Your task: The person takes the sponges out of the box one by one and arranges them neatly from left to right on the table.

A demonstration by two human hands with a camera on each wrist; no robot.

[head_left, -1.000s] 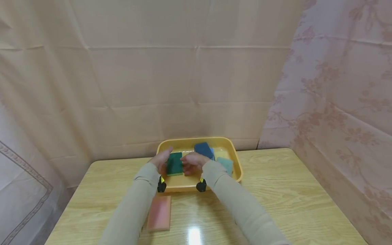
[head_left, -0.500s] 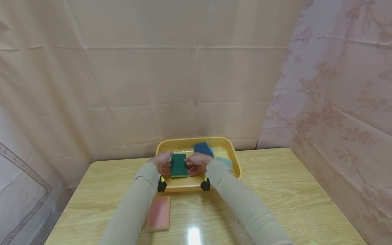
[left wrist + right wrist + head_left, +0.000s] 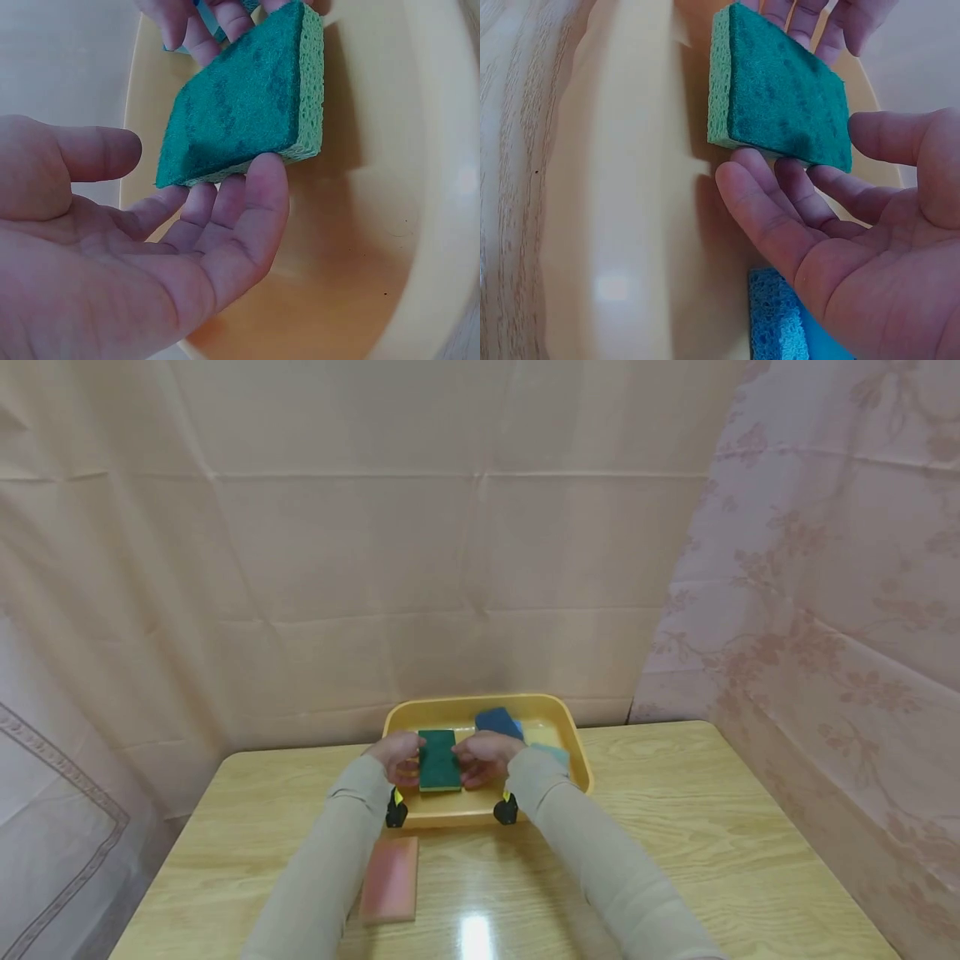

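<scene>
A green sponge (image 3: 439,760) with a dark scouring face up and a pale porous layer beneath is held between both hands over the yellow tray (image 3: 450,819). My left hand (image 3: 397,755) has its fingertips at and under one edge, with the thumb apart from it in the left wrist view. The right hand (image 3: 486,757) supports the opposite edge on bent fingers, its thumb close to the side. In the left wrist view the green sponge (image 3: 240,97) casts a shadow on the tray floor and looks slightly raised.
Inside the tray's right part lie a dark blue sponge (image 3: 497,721), bright blue showing beside it, and a pale teal one (image 3: 555,753). A pink sponge (image 3: 390,878) lies on the wooden table (image 3: 675,827) before the tray. A beige curtain (image 3: 480,543) hangs behind.
The green sponge has shifted a little right and is now held from both sides. My right hand has come against its right edge; the left fingers have closed in.
</scene>
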